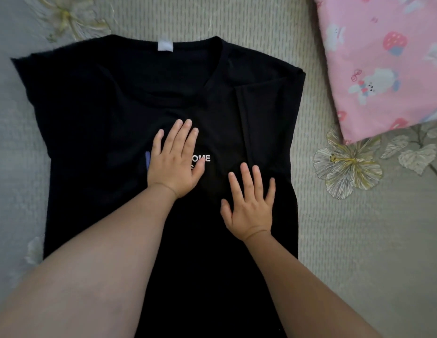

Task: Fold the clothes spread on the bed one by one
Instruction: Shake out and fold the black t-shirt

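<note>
Left hand [174, 164] covers T-shirt [95, 113] print "OME".

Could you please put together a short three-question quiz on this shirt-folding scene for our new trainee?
1. True or false: the right sleeve of the black shirt is already folded inward.
2. What does the left hand partly cover?
A. the neck label
B. the white print
C. the pink fabric
3. Fill in: the right hand lies ___ on the shirt, fingers straight.

Key:
1. True; the folded edge runs down the shirt's right side, while the left sleeve is spread out.
2. B; the print shows beside the hand; the label and the pink fabric are uncovered.
3. flat
</note>
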